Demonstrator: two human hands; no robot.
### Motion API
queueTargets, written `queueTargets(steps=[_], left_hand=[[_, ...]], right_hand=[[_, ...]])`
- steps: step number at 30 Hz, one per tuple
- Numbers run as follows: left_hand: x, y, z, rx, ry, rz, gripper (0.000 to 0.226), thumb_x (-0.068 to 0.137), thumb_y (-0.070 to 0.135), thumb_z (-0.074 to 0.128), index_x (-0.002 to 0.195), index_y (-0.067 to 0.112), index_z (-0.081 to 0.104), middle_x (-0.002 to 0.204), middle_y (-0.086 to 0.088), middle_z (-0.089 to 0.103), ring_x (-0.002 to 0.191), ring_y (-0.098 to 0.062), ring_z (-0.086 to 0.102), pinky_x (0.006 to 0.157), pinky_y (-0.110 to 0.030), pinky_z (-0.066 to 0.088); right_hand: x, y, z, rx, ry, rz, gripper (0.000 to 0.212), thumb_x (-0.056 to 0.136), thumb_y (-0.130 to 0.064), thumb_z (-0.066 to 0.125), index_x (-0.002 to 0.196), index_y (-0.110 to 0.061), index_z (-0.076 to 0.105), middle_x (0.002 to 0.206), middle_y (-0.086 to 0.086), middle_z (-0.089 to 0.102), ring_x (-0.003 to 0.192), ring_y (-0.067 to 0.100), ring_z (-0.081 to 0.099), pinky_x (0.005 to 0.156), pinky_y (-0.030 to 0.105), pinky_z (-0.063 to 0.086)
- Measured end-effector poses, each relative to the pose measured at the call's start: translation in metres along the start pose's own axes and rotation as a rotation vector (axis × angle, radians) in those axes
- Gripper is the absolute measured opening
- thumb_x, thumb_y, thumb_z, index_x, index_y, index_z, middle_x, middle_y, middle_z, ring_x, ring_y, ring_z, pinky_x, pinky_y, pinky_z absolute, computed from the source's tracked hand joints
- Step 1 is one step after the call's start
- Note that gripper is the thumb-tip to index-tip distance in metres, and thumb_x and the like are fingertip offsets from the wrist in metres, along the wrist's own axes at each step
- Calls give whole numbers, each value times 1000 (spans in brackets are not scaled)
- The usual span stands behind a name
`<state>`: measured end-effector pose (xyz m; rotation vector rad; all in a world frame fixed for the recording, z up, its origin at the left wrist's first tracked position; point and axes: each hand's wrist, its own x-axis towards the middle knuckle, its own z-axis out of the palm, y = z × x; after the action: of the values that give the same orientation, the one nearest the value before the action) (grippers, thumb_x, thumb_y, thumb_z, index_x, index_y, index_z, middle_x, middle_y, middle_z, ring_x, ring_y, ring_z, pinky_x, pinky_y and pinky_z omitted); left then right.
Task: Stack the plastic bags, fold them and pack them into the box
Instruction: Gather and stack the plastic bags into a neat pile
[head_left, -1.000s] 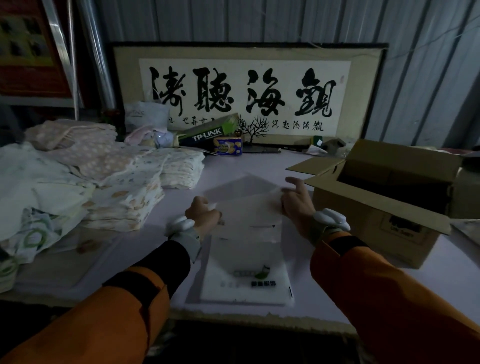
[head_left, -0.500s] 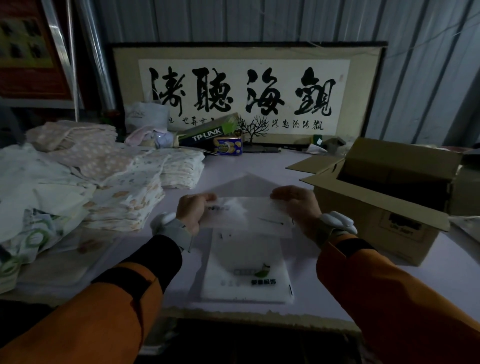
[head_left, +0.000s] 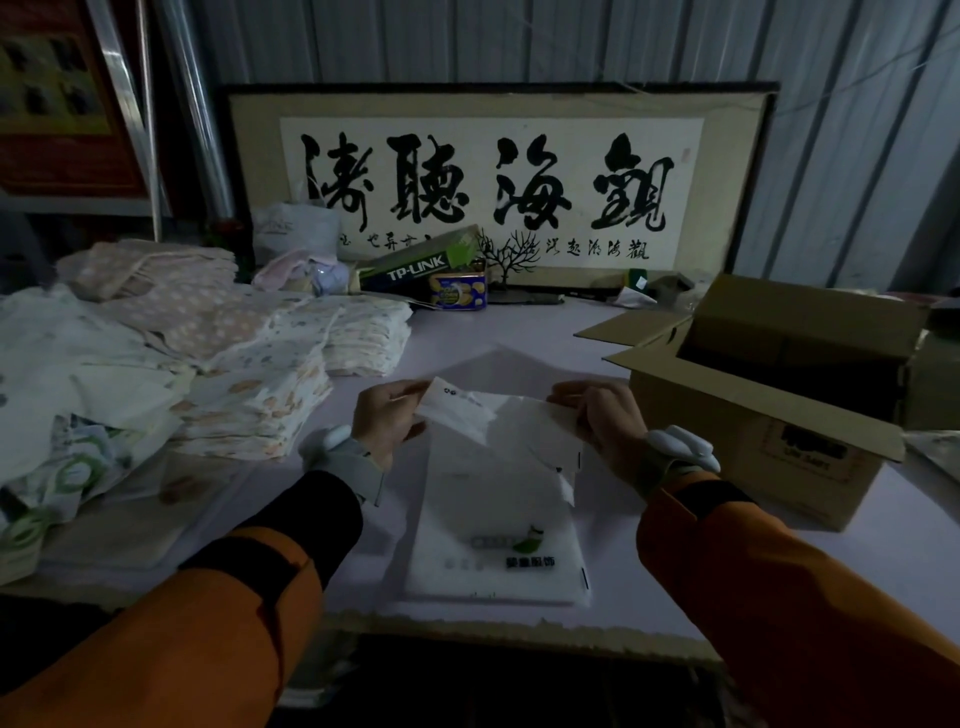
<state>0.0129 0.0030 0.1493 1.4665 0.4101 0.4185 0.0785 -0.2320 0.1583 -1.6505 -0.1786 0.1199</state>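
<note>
— On the far left of the table (head_left: 883, 525), what's piled up?

— Folded, printed cloths (head_left: 244, 384), stack after stack, reaching to the near edge. Behind them a white carrier bag (head_left: 296, 228), a green TP-LINK carton (head_left: 421, 260) lying tilted and a small blue tin (head_left: 458, 292) just beside it, all in front of a framed calligraphy panel (head_left: 498, 176) leaning on the wall.

— And the left hand (head_left: 387, 421)?

— Fingers curled, pinching the left corner of the far edge of the plastic bags (head_left: 498, 519). That edge is lifted off the table and bent towards the person; the corner shows a small dark print.

— Where does the rest of the pile sit?

— Flat on the table, straight ahead between the two orange sleeves, near edge close to the table's rim, with a green leaf logo and dark lettering on top.

— The right hand (head_left: 605, 421)?

— Curled too, gripping the right corner of the same raised edge, level with the left.

— Further right?

— The cardboard box (head_left: 769, 415), flaps open, inside dark, stands just beside the right wrist.
</note>
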Motion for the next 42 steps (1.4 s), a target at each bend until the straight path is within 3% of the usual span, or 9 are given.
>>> queueTargets(steps=[9, 12, 15, 20, 24, 30, 36, 39, 42], left_hand=[[4, 5, 0, -30, -10, 113, 14, 93, 20, 60, 80, 19, 64, 96, -10, 70, 78, -23, 65, 55, -21, 49], [4, 3, 2, -69, 32, 93, 16, 94, 22, 59, 79, 18, 60, 81, -8, 73, 59, -16, 67, 52, -21, 51], [6, 3, 3, -53, 69, 79, 20, 95, 6, 50, 80, 18, 55, 73, -8, 72, 46, -12, 64, 45, -19, 50], [7, 3, 5, 180, 198, 118, 27, 97, 30, 51, 103, 5, 62, 117, -21, 65, 104, -35, 61, 90, -41, 49], [4, -3, 4, 258, 181, 58, 38, 97, 34, 49, 115, 2, 60, 125, -18, 60, 117, -35, 55, 99, -42, 44], [1, -21, 7, 363, 136, -48, 41, 97, 33, 49, 113, -3, 59, 118, -25, 63, 110, -38, 58, 93, -42, 48], [1, -52, 9, 442, -2, -131, 19, 90, 24, 61, 75, 13, 58, 84, -13, 63, 85, -31, 61, 73, -35, 48], [5, -63, 7, 489, -69, -151, 10, 86, 17, 66, 94, 13, 61, 109, -14, 67, 104, -32, 64, 89, -39, 52], [7, -71, 6, 560, -73, -111, 20, 79, 20, 72, 99, 16, 68, 113, -13, 70, 103, -29, 66, 87, -36, 53]], right_hand=[[-18, -5, -4, 13, -126, -14, 12, 93, -8, 53, 97, -11, 64, 96, 8, 64, 87, 20, 64, 78, 33, 56], [-18, -3, -3, 9, -165, -17, 26, 90, 5, 49, 111, -3, 62, 100, 6, 64, 90, 20, 63, 74, 28, 56], [-16, -3, -6, 39, -227, 30, 34, 83, 16, 45, 101, -5, 65, 101, 6, 66, 91, 21, 64, 71, 26, 60], [-13, -1, -6, -185, -206, 8, 25, 81, 6, 54, 87, -12, 70, 89, 12, 66, 72, 18, 54, 58, 25, 44], [-11, 4, -6, -147, -148, 18, 26, 82, -5, 48, 62, -13, 62, 76, 12, 55, 70, 24, 44, 59, 28, 33], [-14, 19, -2, 60, -127, 139, 23, 94, -27, 44, 95, -12, 62, 94, 10, 64, 87, 26, 61, 74, 37, 50], [-10, 52, 0, -77, -129, 200, 36, 93, -4, 52, 128, 1, 44, 106, 27, 63, 89, 41, 64, 78, 52, 57], [-2, 69, 0, -178, -104, 251, 54, 90, -6, 57, 140, -11, 35, 127, 25, 54, 108, 43, 59, 93, 60, 48], [1, 78, 2, -287, -110, 257, 51, 87, -11, 62, 134, -10, 44, 124, 23, 57, 107, 42, 60, 85, 53, 54]])
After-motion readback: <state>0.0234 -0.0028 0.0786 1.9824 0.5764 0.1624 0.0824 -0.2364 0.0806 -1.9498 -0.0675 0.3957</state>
